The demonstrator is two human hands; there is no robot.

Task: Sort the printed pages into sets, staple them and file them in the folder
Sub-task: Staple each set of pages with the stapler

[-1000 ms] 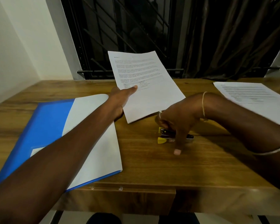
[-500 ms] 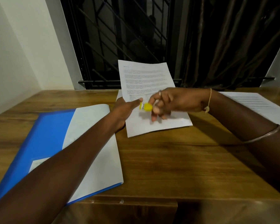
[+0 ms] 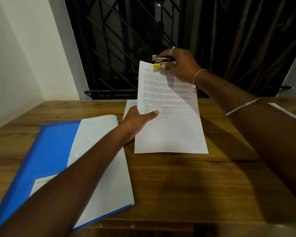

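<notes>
At far left, a pale wall meets the wooden table. On the table's left part lies the blue folder, open, with white paper covering its right half; your left forearm crosses above it.

Your left hand pinches the left edge of the printed pages. The thumb is pressed on the front face beside a small table of text, and the other fingers are hidden behind the paper. The pages stand tilted up off the table, headed by a bold title. Behind them, a loose sheet lies flat on the wood.

At the pages' top edge, near the upper left corner, is the yellow-and-black stapler; one yellow tip overlaps the paper's face, the other sits above the edge. Your right hand grips the stapler with curled fingers, a ring on one of them. Whether the stapler is squeezed closed cannot be told. A thread bracelet circles the right wrist, and a metal bangle the forearm.

Behind are a dark window grille and a curtain. At far right, more paper lies on the table, largely hidden by your arm.
</notes>
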